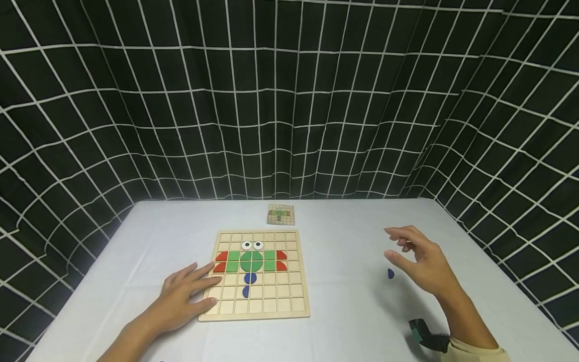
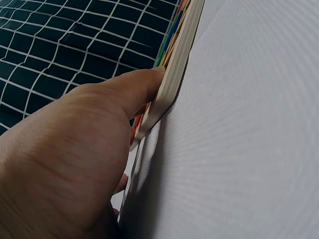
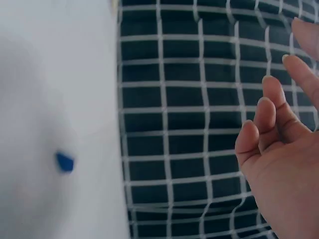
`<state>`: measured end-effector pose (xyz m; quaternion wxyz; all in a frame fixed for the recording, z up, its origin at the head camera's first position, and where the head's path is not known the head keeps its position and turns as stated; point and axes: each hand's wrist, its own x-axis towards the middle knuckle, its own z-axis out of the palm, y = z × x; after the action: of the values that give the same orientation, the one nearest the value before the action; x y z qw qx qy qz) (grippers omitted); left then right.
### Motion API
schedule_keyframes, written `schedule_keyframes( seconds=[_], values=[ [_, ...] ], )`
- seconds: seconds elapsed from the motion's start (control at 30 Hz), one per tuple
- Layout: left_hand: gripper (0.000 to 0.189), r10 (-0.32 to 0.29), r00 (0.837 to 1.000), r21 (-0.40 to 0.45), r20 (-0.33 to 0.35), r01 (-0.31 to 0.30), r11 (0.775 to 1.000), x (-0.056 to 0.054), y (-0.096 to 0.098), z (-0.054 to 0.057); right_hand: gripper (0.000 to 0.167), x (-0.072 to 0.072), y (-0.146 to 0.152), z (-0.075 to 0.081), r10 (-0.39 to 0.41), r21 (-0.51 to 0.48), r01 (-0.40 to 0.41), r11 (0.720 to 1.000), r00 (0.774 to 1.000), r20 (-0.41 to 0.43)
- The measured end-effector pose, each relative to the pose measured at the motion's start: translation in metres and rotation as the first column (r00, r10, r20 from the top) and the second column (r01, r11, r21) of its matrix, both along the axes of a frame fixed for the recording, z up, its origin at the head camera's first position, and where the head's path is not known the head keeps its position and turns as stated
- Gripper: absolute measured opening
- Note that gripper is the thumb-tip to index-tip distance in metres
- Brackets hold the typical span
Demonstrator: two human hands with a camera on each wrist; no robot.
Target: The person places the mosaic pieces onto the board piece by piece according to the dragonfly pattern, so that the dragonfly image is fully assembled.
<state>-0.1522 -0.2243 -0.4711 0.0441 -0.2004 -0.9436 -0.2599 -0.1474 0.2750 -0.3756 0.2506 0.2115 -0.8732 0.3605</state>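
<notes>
My left hand [image 1: 178, 299] rests on the left edge of a wooden grid board [image 1: 285, 304], its fingers spread over the rim. Seen from the left wrist, the thumb [image 2: 142, 84] touches the top of the board's edge. Pieces on the board include two white eye discs [image 1: 252, 245], a green circle [image 1: 251, 261], green squares [image 1: 232, 261], red quarter-round pieces [image 1: 281, 255], a blue circle [image 1: 250, 278] and a blue half circle [image 1: 246, 291]. Over the table at right hovers my right hand [image 1: 420, 259], holding nothing, near a loose blue half-round piece [image 1: 391, 274].
A small picture card [image 1: 280, 214] showing a similar pattern lies behind the board. White cloth [image 1: 344, 281] covers the table. Black curtains [image 1: 289, 125] with a white grid surround its back and sides. A dark strap device [image 1: 427, 337] sits at my right wrist.
</notes>
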Motion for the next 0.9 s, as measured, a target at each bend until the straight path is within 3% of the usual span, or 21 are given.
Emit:
schedule_keyframes(
  seconds=[0.1,0.27,0.53,0.77,0.9],
  values=[
    [0.044,0.008,1.0,-0.002,0.005,-0.008,1.0,0.0,0.0,-0.001,0.049,-0.003,0.011,-0.011,-0.087,0.022,0.086,0.996,0.994,0.073],
    [0.045,0.015,1.0,-0.012,0.01,-0.015,1.0,0.0,0.0,-0.002,0.042,-0.003,0.024,-0.028,-0.189,0.071,0.179,0.981,0.964,0.187],
    [0.045,0.016,1.0,-0.019,0.018,-0.016,1.0,0.0,0.001,0.0,0.037,-0.003,0.042,-0.054,-0.188,0.071,0.175,0.982,0.939,0.289],
    [0.046,0.021,1.0,-0.022,0.023,-0.021,1.0,0.0,0.002,0.0,0.044,-0.006,0.051,-0.067,-0.212,0.14,0.167,0.976,0.871,0.444],
    [0.046,0.014,1.0,-0.013,0.021,-0.014,1.0,0.0,0.002,0.0,0.043,-0.005,0.049,-0.069,-0.233,0.191,0.162,0.968,0.859,0.455]
  ],
)
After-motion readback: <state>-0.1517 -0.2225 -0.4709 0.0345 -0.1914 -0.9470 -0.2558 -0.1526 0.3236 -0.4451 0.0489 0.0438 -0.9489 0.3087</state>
